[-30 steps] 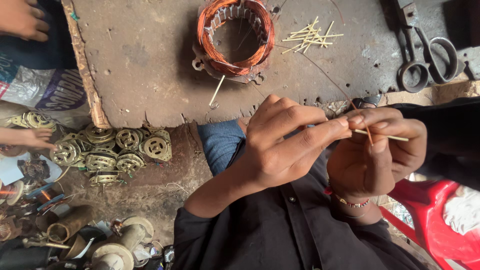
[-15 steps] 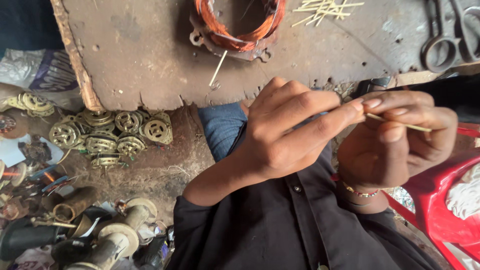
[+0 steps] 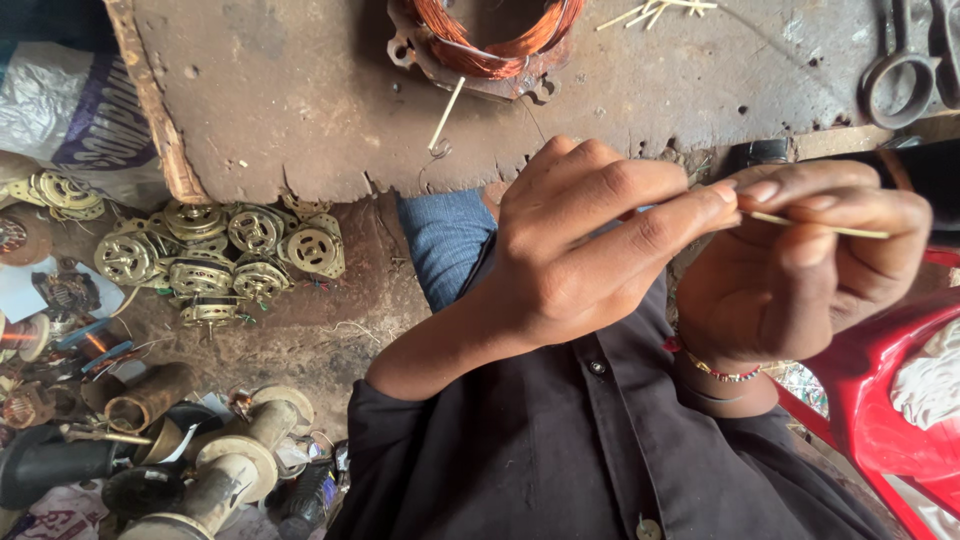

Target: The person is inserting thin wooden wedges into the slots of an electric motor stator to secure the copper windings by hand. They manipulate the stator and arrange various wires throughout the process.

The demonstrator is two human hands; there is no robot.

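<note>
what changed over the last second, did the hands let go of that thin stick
No. The left hand and right hand still pinch the thin stick between their fingertips, and the grip looks the same. The view has shifted: the hands fill more of the picture, and the copper coil, loose sticks and scissors on the workbench have slid toward the top edge. Nothing on the bench itself moved.

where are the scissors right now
In the head view, the scissors lie at the top right corner of the worn workbench, right of the copper coil.
</note>
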